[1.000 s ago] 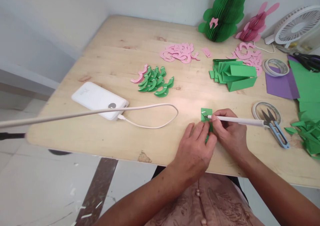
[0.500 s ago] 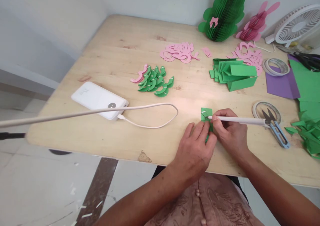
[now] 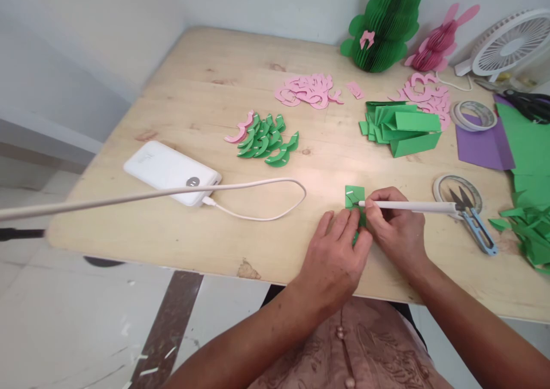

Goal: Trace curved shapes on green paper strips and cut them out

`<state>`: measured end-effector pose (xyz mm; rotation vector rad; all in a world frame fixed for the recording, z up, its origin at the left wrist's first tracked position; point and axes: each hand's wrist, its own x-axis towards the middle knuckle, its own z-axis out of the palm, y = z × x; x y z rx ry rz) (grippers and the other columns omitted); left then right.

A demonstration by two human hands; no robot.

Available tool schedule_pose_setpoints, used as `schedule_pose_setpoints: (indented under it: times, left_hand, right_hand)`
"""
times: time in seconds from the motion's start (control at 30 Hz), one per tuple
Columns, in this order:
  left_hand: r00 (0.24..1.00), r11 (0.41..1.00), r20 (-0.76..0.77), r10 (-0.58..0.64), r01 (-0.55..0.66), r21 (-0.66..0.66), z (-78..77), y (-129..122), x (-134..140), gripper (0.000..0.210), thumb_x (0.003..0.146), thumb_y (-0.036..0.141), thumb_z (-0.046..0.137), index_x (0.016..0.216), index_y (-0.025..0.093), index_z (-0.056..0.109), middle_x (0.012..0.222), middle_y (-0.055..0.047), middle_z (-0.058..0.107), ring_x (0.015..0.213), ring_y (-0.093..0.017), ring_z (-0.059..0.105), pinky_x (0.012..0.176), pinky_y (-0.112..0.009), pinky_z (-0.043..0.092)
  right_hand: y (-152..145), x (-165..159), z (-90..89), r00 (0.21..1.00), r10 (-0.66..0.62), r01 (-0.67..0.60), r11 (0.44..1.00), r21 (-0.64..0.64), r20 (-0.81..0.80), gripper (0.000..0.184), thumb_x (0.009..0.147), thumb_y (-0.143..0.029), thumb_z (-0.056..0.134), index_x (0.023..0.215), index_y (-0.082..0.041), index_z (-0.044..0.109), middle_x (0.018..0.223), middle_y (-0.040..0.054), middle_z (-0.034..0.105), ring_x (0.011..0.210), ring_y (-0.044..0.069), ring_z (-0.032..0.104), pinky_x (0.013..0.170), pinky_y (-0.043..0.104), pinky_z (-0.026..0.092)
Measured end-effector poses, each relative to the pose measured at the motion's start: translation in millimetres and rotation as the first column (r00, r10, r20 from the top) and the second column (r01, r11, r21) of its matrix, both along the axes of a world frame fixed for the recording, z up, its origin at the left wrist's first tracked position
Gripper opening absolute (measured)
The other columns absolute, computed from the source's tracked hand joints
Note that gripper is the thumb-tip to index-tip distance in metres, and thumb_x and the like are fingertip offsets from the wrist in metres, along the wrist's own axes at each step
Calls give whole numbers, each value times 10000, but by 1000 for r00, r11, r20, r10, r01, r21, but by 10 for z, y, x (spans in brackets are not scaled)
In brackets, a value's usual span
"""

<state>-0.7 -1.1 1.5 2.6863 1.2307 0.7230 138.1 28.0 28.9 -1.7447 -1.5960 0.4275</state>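
My right hand (image 3: 397,228) is closed in a writing grip around a long white pen (image 3: 412,206). The pen's tip touches a small folded green paper (image 3: 351,193) with dark curved lines and a short white strip on it. My left hand (image 3: 337,254) presses the lower part of this paper onto the table, its fingers close together and its thumb beside them. Part of the green paper is hidden under those fingers. Just beyond the pen's rear end lie small blue thread snips (image 3: 478,226), blades across a roll of tape (image 3: 439,191).
Green cut pieces (image 3: 262,140), pink cutouts (image 3: 307,89) and folded green paper (image 3: 404,126) lie farther back. A white power bank (image 3: 169,171) with a cable (image 3: 258,185) is at left. Paper rabbits (image 3: 382,28), a fan (image 3: 509,45), black-handled scissors (image 3: 530,103) and green scraps (image 3: 533,234) stand or lie at right.
The pen tip has shifted very slightly on the green paper. Both hands stay in nearly the same place, and the things on the table have not moved.
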Motion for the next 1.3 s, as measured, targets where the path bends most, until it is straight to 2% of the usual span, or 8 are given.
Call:
schedule_pose_setpoints:
  times: [0.63,1.3]
  left_hand:
    - [1000,1000,-2,5,-5,5,-14,-6,8,207,945,174,474,1086,122,617,1302,-156,612,1186,-264,557,1042,-449,427]
    - [1000,1000,3,14,-14,20,-11,-7,15,215,938,175,485,1093,121,624,1285,-154,624,1174,-260,568,1039,-445,432]
  right_hand:
    - [-8,13,4,1000,27,-27,999,30,8,91,794,-231,564,705,-213,558,541,-47,564,424,105,473,425,228,351]
    - [-1,1,26,1000,14,-14,1000,-9,13,104,783,-267,559,690,-220,563,539,-37,570,426,116,473,428,242,354]
